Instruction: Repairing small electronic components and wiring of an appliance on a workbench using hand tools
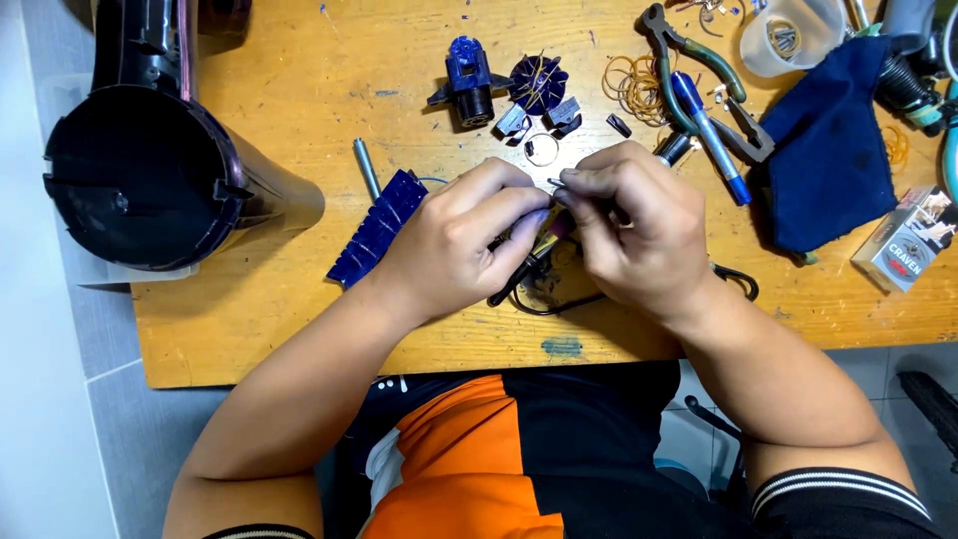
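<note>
2 hands, left hand (454, 245) & right hand (629, 235), pinching small part (555, 183), mostly hidden by fingers; wires (529, 279) underneath

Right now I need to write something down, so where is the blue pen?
In the head view, the blue pen lies upper right on the wooden table, across the green-handled pliers, beside the dark blue cloth.

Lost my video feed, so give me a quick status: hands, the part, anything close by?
Left hand and right hand both pinched on a small part with black wires, over the wooden table. Ribbed blue piece beside left hand; pen and pliers beyond right.
</note>
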